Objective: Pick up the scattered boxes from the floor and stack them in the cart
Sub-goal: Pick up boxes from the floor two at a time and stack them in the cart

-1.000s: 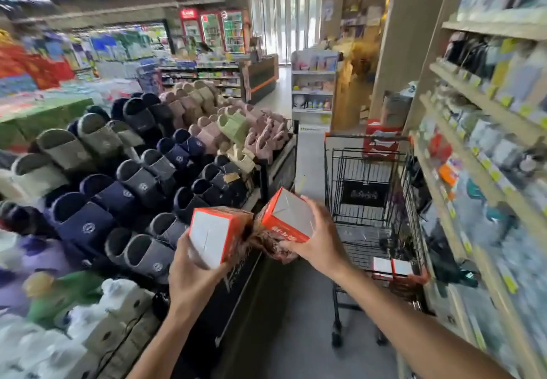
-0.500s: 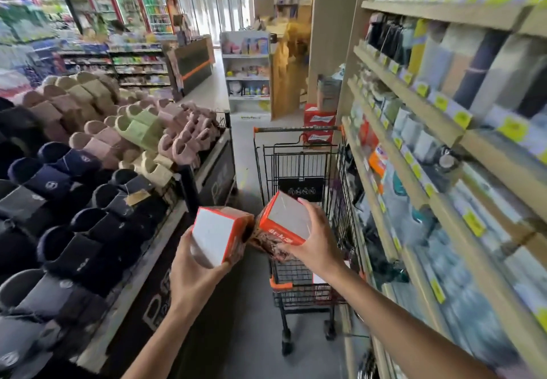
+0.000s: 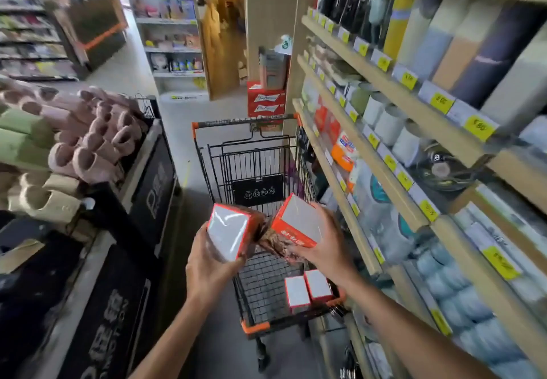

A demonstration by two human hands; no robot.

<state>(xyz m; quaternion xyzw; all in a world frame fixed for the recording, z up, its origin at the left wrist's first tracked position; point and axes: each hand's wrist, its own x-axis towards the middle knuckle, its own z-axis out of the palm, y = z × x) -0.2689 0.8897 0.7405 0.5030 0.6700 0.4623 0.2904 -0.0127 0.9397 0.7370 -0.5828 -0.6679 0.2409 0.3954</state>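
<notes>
My left hand (image 3: pixel 207 269) grips an orange-edged box with a white face (image 3: pixel 226 235), held upright over the near end of the cart. My right hand (image 3: pixel 328 248) grips a second orange box (image 3: pixel 296 224), tilted, just to the right of the first. Both boxes hang above the black wire cart (image 3: pixel 254 327) with orange corners. Two more white-topped boxes (image 3: pixel 307 288) lie side by side on the cart floor at its near right corner.
A wooden shelf unit (image 3: pixel 384 168) full of goods runs close along the cart's right side. A slipper display table (image 3: pixel 148 189) stands on the left. Red cartons (image 3: pixel 266 102) are stacked beyond the cart. Grey aisle floor (image 3: pixel 174 118) stretches ahead.
I have moved closer to the cart, which now sits right under my hands. Both hands still hold their boxes, now over the basket.
</notes>
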